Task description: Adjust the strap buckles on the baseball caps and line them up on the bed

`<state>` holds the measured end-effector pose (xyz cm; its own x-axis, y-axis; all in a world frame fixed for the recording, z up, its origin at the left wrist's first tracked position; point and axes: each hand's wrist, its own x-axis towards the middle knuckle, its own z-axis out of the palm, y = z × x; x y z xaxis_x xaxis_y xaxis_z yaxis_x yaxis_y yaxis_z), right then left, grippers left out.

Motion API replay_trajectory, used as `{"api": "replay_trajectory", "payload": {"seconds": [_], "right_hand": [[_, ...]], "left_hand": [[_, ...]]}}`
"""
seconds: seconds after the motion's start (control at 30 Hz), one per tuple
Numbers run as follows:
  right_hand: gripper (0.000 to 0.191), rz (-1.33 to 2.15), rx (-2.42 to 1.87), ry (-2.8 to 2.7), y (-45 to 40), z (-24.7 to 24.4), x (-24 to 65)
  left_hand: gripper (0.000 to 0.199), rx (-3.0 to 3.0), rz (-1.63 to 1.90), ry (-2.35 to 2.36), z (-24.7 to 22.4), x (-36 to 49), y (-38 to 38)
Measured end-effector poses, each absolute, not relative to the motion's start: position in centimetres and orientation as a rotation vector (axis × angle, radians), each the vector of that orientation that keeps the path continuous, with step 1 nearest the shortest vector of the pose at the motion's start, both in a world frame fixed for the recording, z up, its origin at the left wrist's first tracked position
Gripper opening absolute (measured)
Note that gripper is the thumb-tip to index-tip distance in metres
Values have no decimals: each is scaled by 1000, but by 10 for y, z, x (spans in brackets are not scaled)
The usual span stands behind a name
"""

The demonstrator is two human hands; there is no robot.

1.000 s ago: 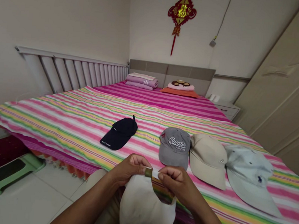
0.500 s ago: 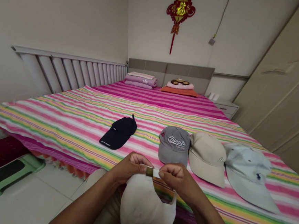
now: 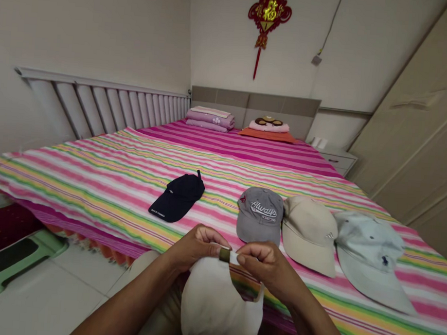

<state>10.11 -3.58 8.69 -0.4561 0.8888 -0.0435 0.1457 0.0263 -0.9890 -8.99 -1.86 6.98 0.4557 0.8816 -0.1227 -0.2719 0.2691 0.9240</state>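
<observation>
Holds the white baseball cap (image 3: 220, 309) at near centre in two closed pinches: by its brass-coloured buckle (image 3: 225, 254) in the left hand (image 3: 197, 246), by the strap (image 3: 233, 257) in the right hand (image 3: 268, 264). Can read “Always” on the grey baseball cap (image 3: 258, 224) to the right, 福 on the far red wall hanging (image 3: 270, 11); cannot make out the visor lettering (image 3: 158, 213) on the navy baseball cap (image 3: 185, 189) to the left.

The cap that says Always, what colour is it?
The Always cap is grey; the head view shows it best.
</observation>
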Motion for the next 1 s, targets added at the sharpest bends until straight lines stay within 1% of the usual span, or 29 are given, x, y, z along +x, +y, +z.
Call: {"api": "replay_trajectory", "payload": {"seconds": [0.13, 0.37, 0.83, 1.0], "right_hand": [[28, 1524, -1037, -1638, -37, 88, 102], [25, 1415, -1080, -1705, -37, 90, 102], [26, 1327, -1104, -1706, -42, 95, 94], [26, 1339, -1097, -1565, -41, 89, 91]], "left_hand": [[26, 997, 875, 744, 70, -90, -18], [26, 998, 866, 737, 73, -88, -18], [25, 1048, 865, 743, 75, -86, -20], [23, 1063, 990, 708, 78, -82, -20]]}}
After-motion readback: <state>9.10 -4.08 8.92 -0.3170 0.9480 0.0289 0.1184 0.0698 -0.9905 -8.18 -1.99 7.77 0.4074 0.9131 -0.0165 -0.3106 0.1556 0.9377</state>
